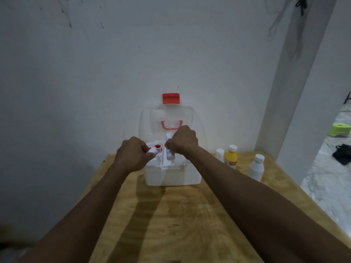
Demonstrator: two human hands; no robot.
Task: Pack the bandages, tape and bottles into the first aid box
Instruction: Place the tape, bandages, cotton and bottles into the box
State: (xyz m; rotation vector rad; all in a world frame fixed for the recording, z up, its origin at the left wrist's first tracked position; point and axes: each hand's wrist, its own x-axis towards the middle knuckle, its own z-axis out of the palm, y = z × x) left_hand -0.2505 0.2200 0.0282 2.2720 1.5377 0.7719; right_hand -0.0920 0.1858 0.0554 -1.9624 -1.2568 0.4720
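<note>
Left hand (pixel 133 155) is closed around a small white roll with red and blue print, too blurred to be read, over the open first aid box (pixel 171 174); right hand (pixel 183 141) grips a white tube (pixel 168 147) there. Three bottles (pixel 230 156) are left standing on the wooden table (pixel 190 215) beside it.

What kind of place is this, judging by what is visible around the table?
Probably a plain room in a home, not a clinic. A bare plywood table stands against a scuffed white wall, and a green plastic stool sits on the stone-patterned floor on the right.
</note>
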